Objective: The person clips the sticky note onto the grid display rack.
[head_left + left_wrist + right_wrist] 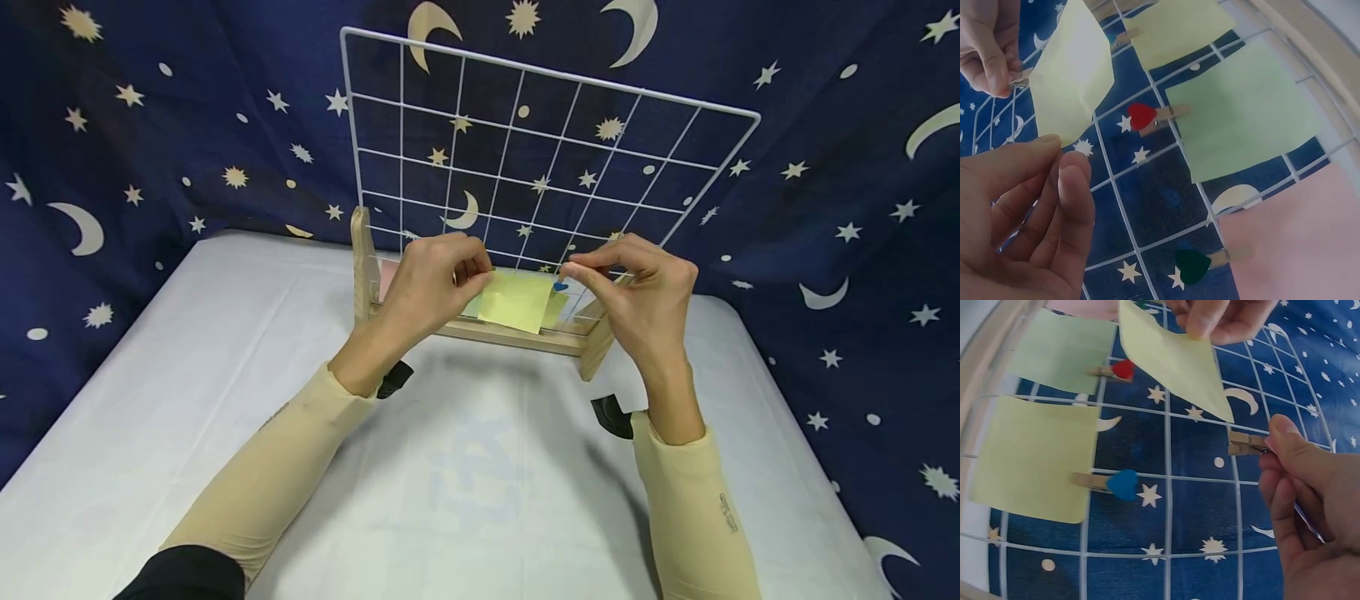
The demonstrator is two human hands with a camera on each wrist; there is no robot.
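Three paper notes hang clipped on the white wire grid [551, 142]; my left fingers [468, 271] pinch the yellow square paper note [517, 300] and my right fingers [581, 268] pinch the small wooden clothespin [1244, 442], not yet on.

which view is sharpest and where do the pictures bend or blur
Head view: sharpest, evenly lit, soft arm shadows on the table, grid slightly bowed. Left wrist view: the left hand looms large and soft. Right wrist view: wooden frame curves at the edge; right hand slightly blurred.
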